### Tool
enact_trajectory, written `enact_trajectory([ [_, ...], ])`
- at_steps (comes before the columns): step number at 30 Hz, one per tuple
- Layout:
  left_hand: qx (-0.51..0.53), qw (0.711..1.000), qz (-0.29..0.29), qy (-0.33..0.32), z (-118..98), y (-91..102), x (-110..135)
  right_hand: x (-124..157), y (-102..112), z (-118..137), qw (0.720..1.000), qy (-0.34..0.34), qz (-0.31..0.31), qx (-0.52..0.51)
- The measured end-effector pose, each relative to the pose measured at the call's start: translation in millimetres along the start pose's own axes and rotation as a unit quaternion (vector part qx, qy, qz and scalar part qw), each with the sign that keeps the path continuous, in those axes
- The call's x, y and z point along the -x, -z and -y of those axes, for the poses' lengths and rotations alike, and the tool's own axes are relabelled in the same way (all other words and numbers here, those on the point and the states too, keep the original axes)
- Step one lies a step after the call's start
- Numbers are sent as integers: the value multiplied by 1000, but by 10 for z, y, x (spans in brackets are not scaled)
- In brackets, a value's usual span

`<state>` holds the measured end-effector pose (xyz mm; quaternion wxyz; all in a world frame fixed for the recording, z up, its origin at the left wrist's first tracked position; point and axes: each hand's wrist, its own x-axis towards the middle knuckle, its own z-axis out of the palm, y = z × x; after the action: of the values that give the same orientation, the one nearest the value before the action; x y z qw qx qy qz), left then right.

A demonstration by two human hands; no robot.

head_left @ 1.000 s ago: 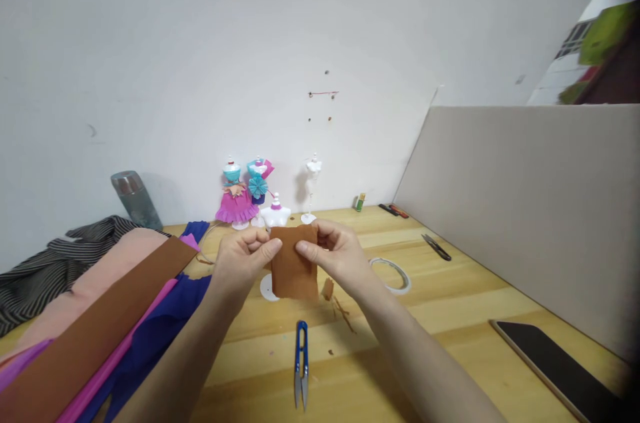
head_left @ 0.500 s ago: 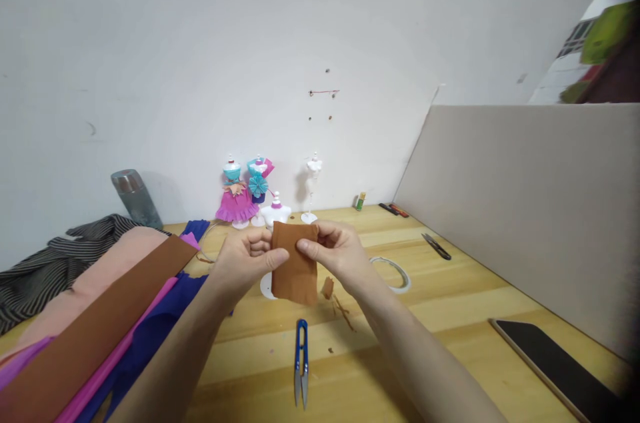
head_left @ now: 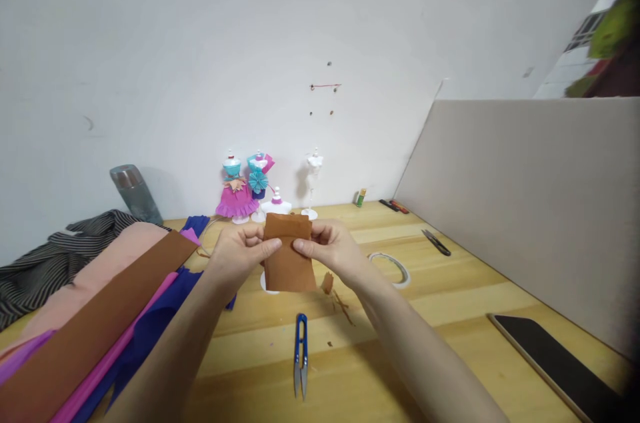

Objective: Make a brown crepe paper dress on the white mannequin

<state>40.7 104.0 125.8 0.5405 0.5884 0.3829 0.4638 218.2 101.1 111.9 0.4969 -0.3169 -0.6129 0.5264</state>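
Observation:
Between my two hands a small rectangular piece of brown crepe paper (head_left: 290,270) is held up above the table. My left hand (head_left: 243,253) pinches its left edge, thumb in front and fingers behind. On the other side my right hand (head_left: 335,246) grips the right edge the same way. Behind the paper stands a white mini mannequin (head_left: 277,204) with a purple neck band, its lower part mostly covered. Blue thread snips (head_left: 301,356) lie on the table below my hands. A brown scrap (head_left: 328,282) and thin strips rest just right of the paper.
Colourful paper strips (head_left: 100,316) and striped cloth (head_left: 75,250) cover the left, beside a flask (head_left: 135,193). Two dressed mannequins (head_left: 237,193) and a bare one (head_left: 314,173) stand along the wall. Rightward lie a tape ring (head_left: 405,273), black snips (head_left: 437,243) and a phone (head_left: 555,363).
The brown paper has shifted slightly left and its lower edge has come up. Both my thumbs have moved a little left and up on it. The snips lie still on the table.

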Motion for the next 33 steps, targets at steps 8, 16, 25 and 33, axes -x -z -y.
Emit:
enact_trajectory([
  [8,-7,999,-35,-4,47,7,-35,4,-4,-2,996,-40,76,-37],
  [16,20,1000,-24,3,94,74,-89,3,17,-22,989,-90,108,-34],
  [25,36,999,21,23,134,177,-125,32,11,40,990,-99,91,31],
  [33,26,999,28,28,94,148,-96,20,3,24,992,-52,91,73],
])
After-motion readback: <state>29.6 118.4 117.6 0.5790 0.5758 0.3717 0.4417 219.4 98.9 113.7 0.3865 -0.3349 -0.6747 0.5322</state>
